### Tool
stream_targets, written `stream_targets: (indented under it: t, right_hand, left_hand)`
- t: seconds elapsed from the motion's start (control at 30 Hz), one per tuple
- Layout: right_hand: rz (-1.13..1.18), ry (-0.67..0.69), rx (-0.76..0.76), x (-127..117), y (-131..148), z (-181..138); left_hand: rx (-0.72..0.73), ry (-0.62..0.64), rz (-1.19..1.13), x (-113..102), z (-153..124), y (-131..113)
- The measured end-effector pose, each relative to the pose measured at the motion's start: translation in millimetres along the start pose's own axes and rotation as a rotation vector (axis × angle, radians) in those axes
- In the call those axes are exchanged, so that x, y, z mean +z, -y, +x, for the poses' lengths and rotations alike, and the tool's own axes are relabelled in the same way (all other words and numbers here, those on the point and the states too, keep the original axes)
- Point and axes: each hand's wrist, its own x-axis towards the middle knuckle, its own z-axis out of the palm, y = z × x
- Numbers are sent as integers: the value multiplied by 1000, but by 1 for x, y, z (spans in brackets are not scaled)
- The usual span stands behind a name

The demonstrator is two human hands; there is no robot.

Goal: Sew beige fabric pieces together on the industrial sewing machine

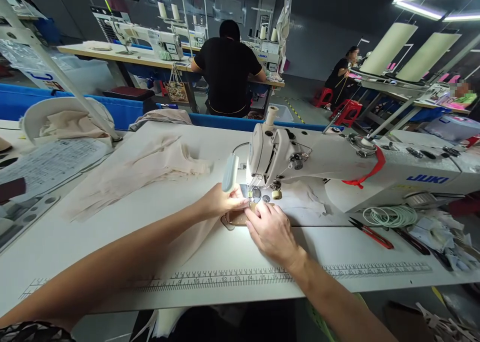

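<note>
At the needle of a white sewing machine (pixel 258 154), a sheer beige fabric (pixel 200 237) lies on the bed and trails toward me under my left forearm. My left hand (pixel 225 202) is closed, its thumb and fingers pinching the fabric just left of the presser foot. Close in front of the foot, my right hand (pixel 270 229) has its thumb and bent fingers together on the cloth, nearly touching the left fingertips. A brown patch (pixel 238 218) shows between the hands. The pale lamp head (pixel 230 173) partly covers my left hand, and the fingers hide the stitching spot.
More sheer fabric (pixel 150 169) lies left on the white table. Red-handled snips (pixel 372 233) and a coil of pale green cord (pixel 390 216) lie at right. A printed ruler (pixel 240 279) runs along the front edge. Written sheets (pixel 56 164) lie far left. A person (pixel 228 72) sits ahead.
</note>
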Motion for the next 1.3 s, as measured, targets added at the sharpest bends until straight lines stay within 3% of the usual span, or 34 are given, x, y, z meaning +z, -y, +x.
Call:
stream_targets:
  t: [0.13,0.3,0.43,0.67,1.3]
  right_hand:
    - [-3,9,9,-1,1,0]
    - [-2,-5,9,-1,1,1]
    - [5,-3,20,-2,1,0]
    - [42,-49,54,-2,-7,-5]
    - [-6,34,43,-3,-5,-2]
  left_hand:
    - [-2,117,-53,-1,2,4]
    - [-73,40,225,-1,0,6]
    - [-101,13,317,0,2,5]
    - [-127,45,232,0,11,12]
    - [-144,18,249,2,11,6]
